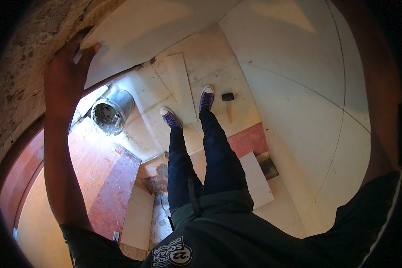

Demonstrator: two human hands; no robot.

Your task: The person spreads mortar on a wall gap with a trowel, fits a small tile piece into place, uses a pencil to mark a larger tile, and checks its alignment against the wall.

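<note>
My left hand (pixel 69 67) is raised at the upper left, thumb and fingers apart. It rests at the edge of a large pale wall tile (pixel 134 31), beside a rough, unplastered wall (pixel 24 58). The thumb tip touches the tile's face; some fingers are in shadow and hard to make out. My right arm (pixel 382 111) reaches up along the right rim, past more large pale wall tiles (pixel 295 67). The right hand lies outside the picture.
A bucket (pixel 125 102) smeared with grey mortar stands on the floor at left. A black-headed mallet (pixel 228 97) lies near my right shoe (pixel 207 96). A loose tile strip (pixel 181 85) lies between my feet. Behind are a reddish board (pixel 114 196) and a white tile piece (pixel 257 178).
</note>
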